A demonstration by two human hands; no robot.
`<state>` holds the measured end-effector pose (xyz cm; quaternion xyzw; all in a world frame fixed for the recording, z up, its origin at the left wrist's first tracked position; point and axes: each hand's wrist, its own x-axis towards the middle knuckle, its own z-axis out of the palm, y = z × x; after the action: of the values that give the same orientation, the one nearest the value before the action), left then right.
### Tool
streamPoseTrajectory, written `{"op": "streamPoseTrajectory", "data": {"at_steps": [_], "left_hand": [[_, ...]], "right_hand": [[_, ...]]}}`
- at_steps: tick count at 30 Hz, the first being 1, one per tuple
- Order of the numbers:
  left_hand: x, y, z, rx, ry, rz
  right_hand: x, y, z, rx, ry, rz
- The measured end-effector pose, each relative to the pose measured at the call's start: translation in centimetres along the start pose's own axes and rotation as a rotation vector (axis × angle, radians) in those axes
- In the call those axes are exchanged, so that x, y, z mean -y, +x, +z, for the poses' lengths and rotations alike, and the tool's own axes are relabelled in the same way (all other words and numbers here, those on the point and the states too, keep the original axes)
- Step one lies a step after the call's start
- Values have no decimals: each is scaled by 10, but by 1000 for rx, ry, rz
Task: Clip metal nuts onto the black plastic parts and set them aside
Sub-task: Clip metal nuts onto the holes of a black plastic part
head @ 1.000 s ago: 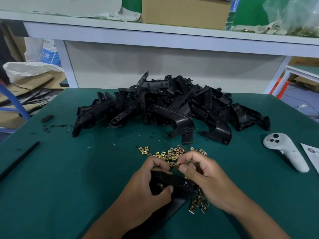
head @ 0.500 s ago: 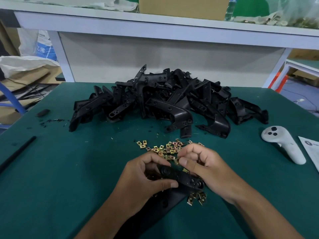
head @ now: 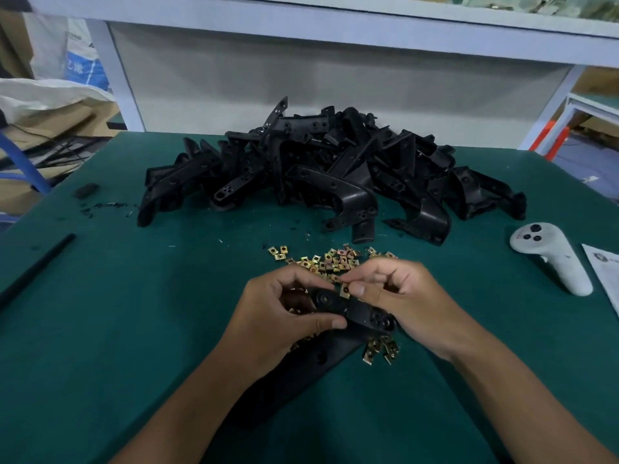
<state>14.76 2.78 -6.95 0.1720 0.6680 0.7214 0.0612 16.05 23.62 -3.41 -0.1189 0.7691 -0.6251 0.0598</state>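
Observation:
My left hand (head: 281, 313) grips a long black plastic part (head: 348, 311) low over the green table, thumb pressed on its near edge. My right hand (head: 405, 299) pinches a brass-coloured metal nut (head: 345, 290) between thumb and forefinger, right at the part's upper edge beside a round hole. Several loose nuts (head: 330, 261) lie scattered just beyond my hands, and a few more nuts (head: 382, 351) sit below the part's right end. A big pile of black plastic parts (head: 321, 175) fills the middle of the table.
A white handheld controller (head: 552, 259) lies at the right, with a paper sheet (head: 606, 272) beside it. A thin black rod (head: 37, 266) lies along the left edge, near small black scraps (head: 87, 190). A white shelf frame (head: 335, 31) crosses behind the table (head: 117, 329).
The part has been lifted and turned so its holed end faces up. My right hand has brought a nut to its upper edge. The camera has tilted down slightly.

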Motion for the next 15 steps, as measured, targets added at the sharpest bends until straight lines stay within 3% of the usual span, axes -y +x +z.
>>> {"op": "streamPoseTrajectory", "data": {"at_steps": [15], "left_hand": [[1,-1,1,11,28,13]], "right_hand": [[-2,-1,0,20,33,-29]]}}
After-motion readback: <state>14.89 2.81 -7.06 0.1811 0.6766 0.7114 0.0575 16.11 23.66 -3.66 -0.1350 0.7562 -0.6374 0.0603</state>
